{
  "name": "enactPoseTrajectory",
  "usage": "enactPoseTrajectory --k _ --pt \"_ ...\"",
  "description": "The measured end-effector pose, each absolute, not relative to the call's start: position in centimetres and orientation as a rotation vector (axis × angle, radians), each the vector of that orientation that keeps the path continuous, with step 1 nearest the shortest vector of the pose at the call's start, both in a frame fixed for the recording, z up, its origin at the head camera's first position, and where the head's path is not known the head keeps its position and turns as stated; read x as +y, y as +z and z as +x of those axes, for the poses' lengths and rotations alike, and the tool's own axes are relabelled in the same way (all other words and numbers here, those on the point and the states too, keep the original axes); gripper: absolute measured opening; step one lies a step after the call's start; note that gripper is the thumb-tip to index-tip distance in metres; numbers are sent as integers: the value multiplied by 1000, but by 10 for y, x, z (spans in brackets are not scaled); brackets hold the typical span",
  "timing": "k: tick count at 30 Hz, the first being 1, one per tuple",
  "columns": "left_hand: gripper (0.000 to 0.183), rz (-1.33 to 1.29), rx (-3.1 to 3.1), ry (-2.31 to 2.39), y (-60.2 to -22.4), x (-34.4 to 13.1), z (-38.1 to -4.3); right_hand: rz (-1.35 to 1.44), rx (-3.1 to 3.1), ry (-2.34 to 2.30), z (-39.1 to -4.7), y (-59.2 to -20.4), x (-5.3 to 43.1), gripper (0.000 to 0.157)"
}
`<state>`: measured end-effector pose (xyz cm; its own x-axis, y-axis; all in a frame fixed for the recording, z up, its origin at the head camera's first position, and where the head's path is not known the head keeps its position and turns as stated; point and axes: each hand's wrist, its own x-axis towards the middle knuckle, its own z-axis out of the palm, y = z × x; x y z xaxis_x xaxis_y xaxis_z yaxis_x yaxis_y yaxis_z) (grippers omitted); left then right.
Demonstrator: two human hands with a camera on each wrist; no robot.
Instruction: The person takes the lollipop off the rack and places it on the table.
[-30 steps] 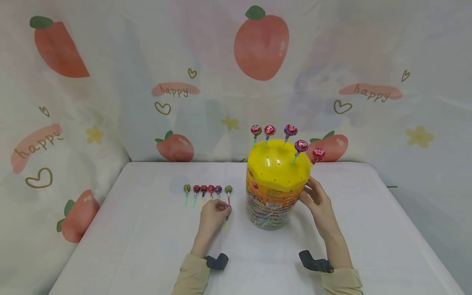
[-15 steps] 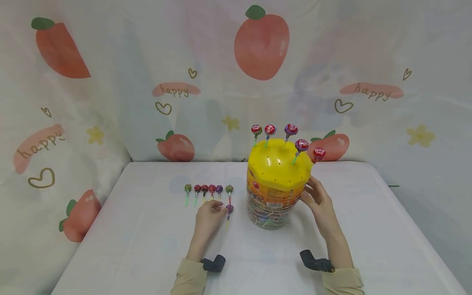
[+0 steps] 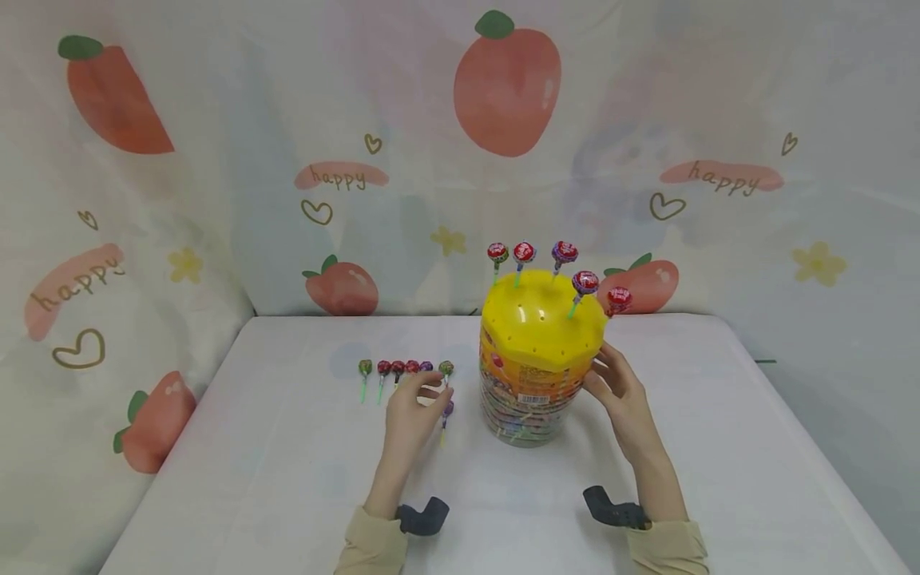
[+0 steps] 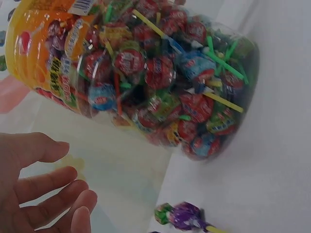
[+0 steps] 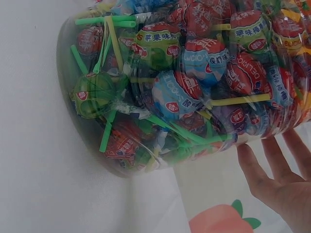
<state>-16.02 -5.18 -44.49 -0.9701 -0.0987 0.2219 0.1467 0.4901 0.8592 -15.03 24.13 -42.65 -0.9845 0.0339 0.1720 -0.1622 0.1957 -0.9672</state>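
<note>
In the head view my left hand [image 3: 411,411] is just above the table, beside a purple-wrapped lollipop [image 3: 449,408]. Its thumb and fingers are spread apart with nothing between them, as the left wrist view also shows. The fingertips come close to a green-wrapped lollipop [image 3: 446,367] at the right end of a row. My right hand [image 3: 624,399] rests its fingertips against the side of a big clear jar [image 3: 532,423] filled with lollipops. On its yellow lid [image 3: 541,315], dotted with small holes, several lollipops [image 3: 565,252] stand upright by their sticks.
Several more lollipops [image 3: 384,367] lie in a row on the white tablecloth [image 3: 287,479], left of the jar; my left hand hides some of their sticks. A printed curtain [image 3: 237,160] closes off the back and sides.
My left hand has let go of the purple lollipop, which now lies below the green one. The hand has lifted slightly and opened its fingers. My right hand stays on the jar.
</note>
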Motion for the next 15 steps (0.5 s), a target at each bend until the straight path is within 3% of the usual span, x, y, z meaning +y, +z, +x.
enactPoseTrajectory --k 15 --pt "31 -349 -2220 -1479 -371 -18 -137 109 -2303 1915 -149 -424 240 56"
